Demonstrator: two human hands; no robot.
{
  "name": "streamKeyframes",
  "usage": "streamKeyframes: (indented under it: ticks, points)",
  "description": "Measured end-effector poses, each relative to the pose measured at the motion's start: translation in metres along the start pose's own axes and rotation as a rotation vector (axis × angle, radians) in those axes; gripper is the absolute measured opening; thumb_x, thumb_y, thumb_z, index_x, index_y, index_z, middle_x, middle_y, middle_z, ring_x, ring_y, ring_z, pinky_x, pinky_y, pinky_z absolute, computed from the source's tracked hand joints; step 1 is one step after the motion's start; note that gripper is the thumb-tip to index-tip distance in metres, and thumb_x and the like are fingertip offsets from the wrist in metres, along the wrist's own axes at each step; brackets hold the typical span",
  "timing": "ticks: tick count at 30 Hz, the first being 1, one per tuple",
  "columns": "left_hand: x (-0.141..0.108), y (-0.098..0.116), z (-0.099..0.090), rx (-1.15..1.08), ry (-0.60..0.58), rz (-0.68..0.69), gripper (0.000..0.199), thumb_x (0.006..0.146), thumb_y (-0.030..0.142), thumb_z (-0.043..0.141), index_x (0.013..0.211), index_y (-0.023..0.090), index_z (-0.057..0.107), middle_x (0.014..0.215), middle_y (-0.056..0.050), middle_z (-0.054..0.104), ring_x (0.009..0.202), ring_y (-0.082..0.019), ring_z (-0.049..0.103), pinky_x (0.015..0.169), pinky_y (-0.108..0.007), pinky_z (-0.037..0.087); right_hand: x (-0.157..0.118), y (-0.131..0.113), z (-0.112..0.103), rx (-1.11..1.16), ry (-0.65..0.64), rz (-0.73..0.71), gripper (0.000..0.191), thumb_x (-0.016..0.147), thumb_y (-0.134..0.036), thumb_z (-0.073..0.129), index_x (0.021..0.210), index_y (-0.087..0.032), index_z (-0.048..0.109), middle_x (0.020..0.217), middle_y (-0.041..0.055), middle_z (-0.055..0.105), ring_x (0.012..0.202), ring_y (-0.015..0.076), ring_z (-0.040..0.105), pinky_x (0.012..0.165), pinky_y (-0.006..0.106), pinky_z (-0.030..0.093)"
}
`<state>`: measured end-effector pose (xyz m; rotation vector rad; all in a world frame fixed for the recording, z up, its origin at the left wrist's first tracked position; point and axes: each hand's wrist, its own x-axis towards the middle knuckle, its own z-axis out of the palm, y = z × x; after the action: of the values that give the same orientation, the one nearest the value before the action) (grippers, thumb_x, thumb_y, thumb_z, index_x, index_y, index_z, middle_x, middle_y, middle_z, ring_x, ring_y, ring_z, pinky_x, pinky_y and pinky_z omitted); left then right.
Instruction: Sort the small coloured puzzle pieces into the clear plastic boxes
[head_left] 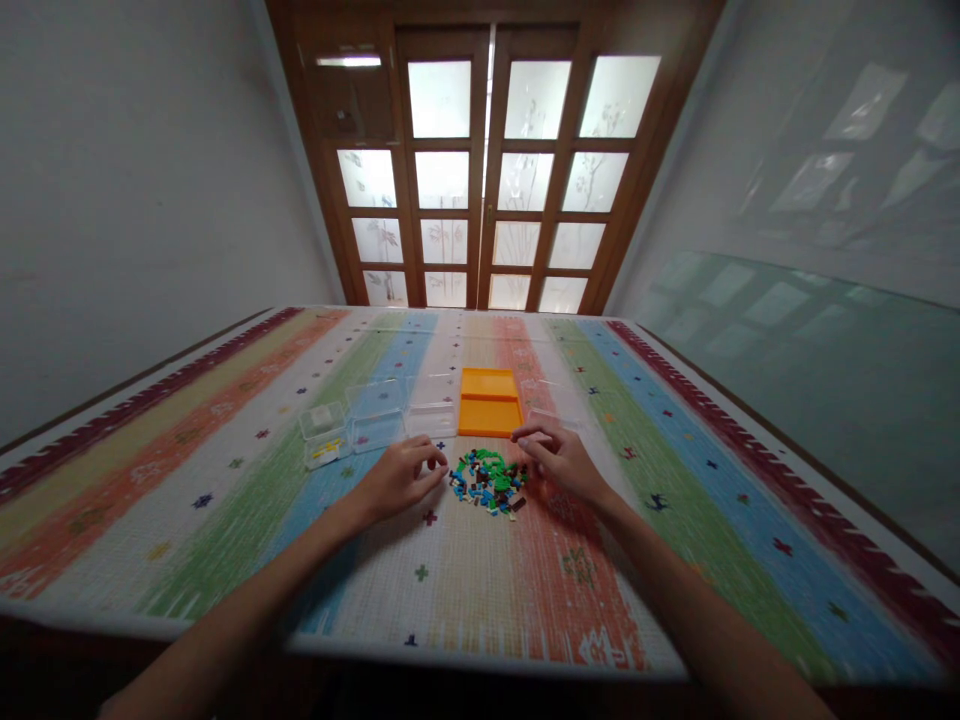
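Observation:
A heap of tiny building bricks in green, blue, brown and cream lies on the striped tablecloth between my hands. At its left edge is my left hand, fingers curled and thumb close to the index finger; anything between the tips is too small to make out. My right hand hovers at the heap's upper right, by the near right corner of an open orange case. Its thumb and index finger are drawn together, and what they may hold cannot be made out.
Left of the orange case stand open clear plastic boxes; the leftmost has yellow pieces in it. Another clear box lies partly behind my right hand. The striped tablecloth covers the table, with walls at both sides and glazed wooden doors beyond.

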<state>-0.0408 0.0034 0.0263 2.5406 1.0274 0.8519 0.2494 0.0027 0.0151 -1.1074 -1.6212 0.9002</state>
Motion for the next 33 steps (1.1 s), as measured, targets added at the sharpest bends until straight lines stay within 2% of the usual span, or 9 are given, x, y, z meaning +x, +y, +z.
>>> streamKeyframes:
  ticks: [3, 7, 10, 17, 21, 25, 33]
  points:
    - [0.018, 0.001, 0.013, 0.014, -0.085, -0.116, 0.012, 0.086, 0.020, 0.063, 0.080, 0.017, 0.074, 0.071, -0.002, 0.064, 0.063, -0.013, 0.058, 0.064, -0.025, 0.046, -0.001, -0.001, 0.001, -0.001, -0.018, 0.021, 0.021, 0.082, -0.038, 0.065, 0.090, -0.019, 0.071, 0.086, 0.0054, 0.074, 0.058, 0.0147, 0.063, 0.051, 0.026, 0.048]
    - [0.033, -0.001, 0.021, 0.013, -0.137, -0.173, 0.011, 0.080, 0.020, 0.067, 0.073, 0.016, 0.075, 0.070, -0.004, 0.067, 0.063, -0.016, 0.060, 0.063, -0.027, 0.046, 0.000, -0.001, 0.002, -0.005, -0.027, -0.001, 0.019, 0.083, -0.037, 0.064, 0.089, -0.020, 0.071, 0.088, 0.0055, 0.073, 0.067, 0.0171, 0.066, 0.056, 0.027, 0.050]
    - [0.037, -0.003, 0.024, -0.002, -0.183, -0.218, 0.012, 0.076, 0.019, 0.067, 0.071, 0.016, 0.076, 0.068, -0.005, 0.069, 0.061, -0.016, 0.060, 0.063, -0.028, 0.045, 0.000, -0.001, 0.000, -0.024, -0.034, -0.014, 0.017, 0.083, -0.036, 0.064, 0.088, -0.020, 0.071, 0.087, 0.0055, 0.073, 0.071, 0.0183, 0.067, 0.058, 0.028, 0.052]
    - [0.043, -0.006, 0.024, -0.080, -0.277, -0.313, 0.017, 0.075, 0.018, 0.061, 0.073, 0.013, 0.077, 0.062, -0.002, 0.069, 0.055, -0.013, 0.057, 0.058, -0.024, 0.041, 0.004, 0.002, -0.010, -0.139, -0.084, -0.047, 0.019, 0.085, -0.035, 0.062, 0.087, -0.018, 0.071, 0.079, 0.0043, 0.072, 0.063, 0.0164, 0.068, 0.059, 0.027, 0.053]
    - [0.040, -0.008, 0.023, -0.115, -0.272, -0.342, 0.018, 0.076, 0.019, 0.061, 0.079, 0.013, 0.077, 0.065, -0.002, 0.069, 0.056, -0.012, 0.056, 0.057, -0.023, 0.041, 0.006, 0.010, -0.011, -0.179, -0.082, -0.062, 0.020, 0.085, -0.036, 0.061, 0.086, -0.018, 0.071, 0.078, 0.0047, 0.073, 0.066, 0.0178, 0.070, 0.061, 0.027, 0.053]
    - [0.035, -0.011, 0.022, -0.112, -0.229, -0.352, 0.017, 0.077, 0.019, 0.060, 0.081, 0.013, 0.076, 0.067, -0.003, 0.068, 0.059, -0.014, 0.056, 0.060, -0.025, 0.042, 0.004, 0.019, -0.009, -0.166, -0.028, -0.055, 0.019, 0.085, -0.035, 0.059, 0.084, -0.019, 0.070, 0.082, 0.0065, 0.075, 0.069, 0.0191, 0.071, 0.063, 0.029, 0.054]
    - [0.026, -0.013, 0.020, -0.110, -0.177, -0.335, 0.016, 0.080, 0.018, 0.062, 0.086, 0.014, 0.076, 0.073, -0.004, 0.069, 0.065, -0.015, 0.058, 0.066, -0.027, 0.043, -0.011, 0.015, -0.006, -0.267, -0.043, -0.102, 0.020, 0.089, -0.032, 0.057, 0.089, -0.019, 0.072, 0.072, 0.0028, 0.070, 0.058, 0.0151, 0.060, 0.059, 0.027, 0.046]
